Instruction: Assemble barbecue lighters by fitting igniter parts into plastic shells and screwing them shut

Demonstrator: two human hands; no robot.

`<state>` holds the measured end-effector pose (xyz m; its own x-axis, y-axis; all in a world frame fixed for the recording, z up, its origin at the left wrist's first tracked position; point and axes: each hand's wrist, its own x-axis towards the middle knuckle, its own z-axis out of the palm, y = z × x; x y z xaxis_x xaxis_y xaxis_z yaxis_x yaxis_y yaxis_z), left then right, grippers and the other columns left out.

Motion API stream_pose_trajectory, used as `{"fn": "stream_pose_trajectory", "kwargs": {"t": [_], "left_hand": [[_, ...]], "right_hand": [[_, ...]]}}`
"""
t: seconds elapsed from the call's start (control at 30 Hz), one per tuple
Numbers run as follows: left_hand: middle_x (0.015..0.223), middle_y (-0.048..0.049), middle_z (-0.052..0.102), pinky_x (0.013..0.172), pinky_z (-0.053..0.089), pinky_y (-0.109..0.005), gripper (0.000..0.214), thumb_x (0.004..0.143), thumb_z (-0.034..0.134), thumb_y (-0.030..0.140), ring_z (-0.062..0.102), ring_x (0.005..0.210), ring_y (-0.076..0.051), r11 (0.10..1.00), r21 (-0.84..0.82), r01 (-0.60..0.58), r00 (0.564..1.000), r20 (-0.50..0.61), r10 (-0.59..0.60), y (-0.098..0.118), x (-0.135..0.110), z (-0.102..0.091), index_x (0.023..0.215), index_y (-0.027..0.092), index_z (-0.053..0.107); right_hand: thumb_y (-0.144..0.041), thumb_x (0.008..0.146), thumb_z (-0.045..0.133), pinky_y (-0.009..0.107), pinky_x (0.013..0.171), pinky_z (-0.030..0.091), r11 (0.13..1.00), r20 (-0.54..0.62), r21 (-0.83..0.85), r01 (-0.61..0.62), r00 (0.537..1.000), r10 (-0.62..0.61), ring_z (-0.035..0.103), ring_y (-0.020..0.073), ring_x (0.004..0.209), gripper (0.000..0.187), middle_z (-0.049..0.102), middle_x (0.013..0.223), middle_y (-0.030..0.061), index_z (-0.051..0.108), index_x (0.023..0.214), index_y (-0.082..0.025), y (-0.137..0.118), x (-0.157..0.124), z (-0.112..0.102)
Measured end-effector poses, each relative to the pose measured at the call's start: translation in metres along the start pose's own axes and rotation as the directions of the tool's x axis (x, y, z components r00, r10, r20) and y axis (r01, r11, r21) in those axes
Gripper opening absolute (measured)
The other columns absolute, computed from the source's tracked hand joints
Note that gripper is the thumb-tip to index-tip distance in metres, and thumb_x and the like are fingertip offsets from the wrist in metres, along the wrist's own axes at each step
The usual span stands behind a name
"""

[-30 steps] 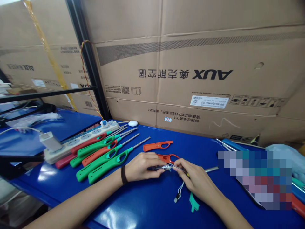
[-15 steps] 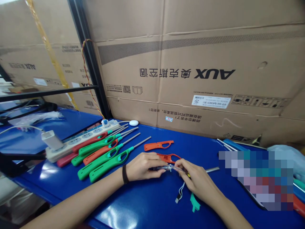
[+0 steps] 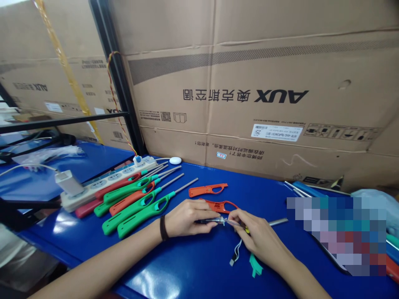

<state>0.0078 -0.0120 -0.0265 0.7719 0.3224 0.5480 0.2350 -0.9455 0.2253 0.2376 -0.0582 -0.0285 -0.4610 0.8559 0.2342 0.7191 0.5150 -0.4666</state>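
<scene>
My left hand is closed around a small dark cylindrical part with a pale, clear-looking end. My right hand pinches a thin metal tool whose tip meets that end; a bit of yellow shows between the fingers, and the rest is hidden. Just behind the hands lie two orange lighter shell halves, the nearer one partly covered by my left hand. Below my right hand are a small part with white wires and green plastic pieces. A metal tube sticks out beyond my right hand.
Several green, red and orange long-nosed lighters lie at the left, against a white power strip with a plugged-in charger. A large cardboard box walls off the back. At the right, a blurred-out patch covers things beside metal tubes.
Both hands stay in nearly the same place, with the tool tip still at the end of the dark part. The view shifts very slightly.
</scene>
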Motion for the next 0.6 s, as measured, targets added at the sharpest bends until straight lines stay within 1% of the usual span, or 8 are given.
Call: {"fn": "stream_pose_trajectory", "kwargs": {"t": [0.13, 0.23, 0.3, 0.37, 0.47, 0.53, 0.6], "left_hand": [[0.086, -0.0074, 0.071, 0.071, 0.051, -0.024, 0.022, 0.09, 0.052, 0.02, 0.064, 0.076, -0.016, 1.0, 0.021, -0.006, 1.0, 0.031, 0.006, 0.0, 0.0, 0.0, 0.107, 0.012, 0.064], [0.087, -0.0073, 0.071, 0.071, 0.051, -0.024, 0.022, 0.09, 0.052, 0.02, 0.064, 0.076, -0.016, 1.0, 0.024, -0.009, 1.0, 0.03, 0.008, 0.001, -0.001, 0.001, 0.107, 0.012, 0.064], [0.086, -0.0073, 0.071, 0.071, 0.051, -0.023, 0.022, 0.09, 0.052, 0.021, 0.064, 0.076, -0.016, 1.0, 0.031, -0.007, 1.0, 0.031, 0.006, 0.001, -0.001, 0.001, 0.107, 0.012, 0.064], [0.087, -0.007, 0.071, 0.072, 0.051, -0.023, 0.022, 0.09, 0.052, 0.021, 0.064, 0.076, -0.016, 1.0, 0.031, -0.003, 0.999, 0.033, 0.002, 0.001, 0.0, 0.0, 0.107, 0.013, 0.064], [0.093, -0.0069, 0.071, 0.076, 0.051, -0.024, 0.023, 0.09, 0.052, 0.021, 0.064, 0.081, -0.016, 1.0, 0.015, 0.02, 0.999, 0.029, -0.021, -0.001, 0.003, -0.005, 0.108, 0.014, 0.064], [0.094, -0.0069, 0.07, 0.078, 0.05, -0.024, 0.024, 0.09, 0.052, 0.021, 0.064, 0.082, -0.015, 0.996, 0.032, 0.078, 0.996, 0.031, -0.079, -0.006, 0.004, -0.011, 0.109, 0.015, 0.064], [0.093, -0.0064, 0.069, 0.08, 0.05, -0.026, 0.024, 0.09, 0.051, 0.022, 0.063, 0.083, -0.016, 0.985, 0.078, 0.151, 0.987, 0.051, -0.155, -0.013, 0.004, -0.017, 0.109, 0.017, 0.065]], "right_hand": [[-0.018, 0.092, 0.039, 0.022, 0.054, 0.039, 1.0, -0.004, -0.02, 0.016, 1.0, -0.016, 0.051, 0.0132, 0.056, 0.013, 0.06, 0.076, -0.0044, 0.048, 0.088, -0.026, -0.002, 0.0, 0.0], [-0.019, 0.092, 0.04, 0.022, 0.052, 0.039, 0.999, -0.022, -0.031, 0.028, 0.999, -0.029, 0.052, 0.0129, 0.055, 0.013, 0.06, 0.074, -0.0044, 0.049, 0.086, -0.026, -0.004, -0.001, 0.0], [-0.02, 0.092, 0.041, 0.022, 0.052, 0.04, 0.999, -0.034, -0.038, 0.036, 0.999, -0.037, 0.054, 0.0127, 0.055, 0.013, 0.061, 0.074, -0.0044, 0.05, 0.085, -0.026, -0.004, 0.0, 0.0], [-0.021, 0.093, 0.042, 0.022, 0.055, 0.043, 0.998, -0.045, -0.048, 0.052, 0.998, -0.054, 0.058, 0.0127, 0.058, 0.013, 0.064, 0.077, -0.0041, 0.052, 0.086, -0.026, -0.002, 0.0, -0.001], [-0.028, 0.094, 0.045, 0.025, 0.067, 0.049, 0.994, -0.127, -0.081, 0.074, 0.988, -0.084, 0.065, 0.0149, 0.076, 0.012, 0.067, 0.089, -0.0014, 0.056, 0.093, -0.026, 0.001, 0.003, -0.003], [-0.035, 0.092, 0.048, 0.026, 0.072, 0.051, 0.992, -0.22, -0.104, 0.065, 0.972, -0.086, 0.065, 0.0174, 0.089, 0.017, 0.066, 0.1, 0.002, 0.057, 0.103, -0.026, 0.002, 0.004, -0.005], [-0.038, 0.091, 0.049, 0.026, 0.072, 0.053, 0.993, -0.29, -0.114, 0.042, 0.954, -0.073, 0.064, 0.0186, 0.094, 0.025, 0.064, 0.106, 0.0044, 0.056, 0.111, -0.025, 0.003, 0.005, -0.007]]}}
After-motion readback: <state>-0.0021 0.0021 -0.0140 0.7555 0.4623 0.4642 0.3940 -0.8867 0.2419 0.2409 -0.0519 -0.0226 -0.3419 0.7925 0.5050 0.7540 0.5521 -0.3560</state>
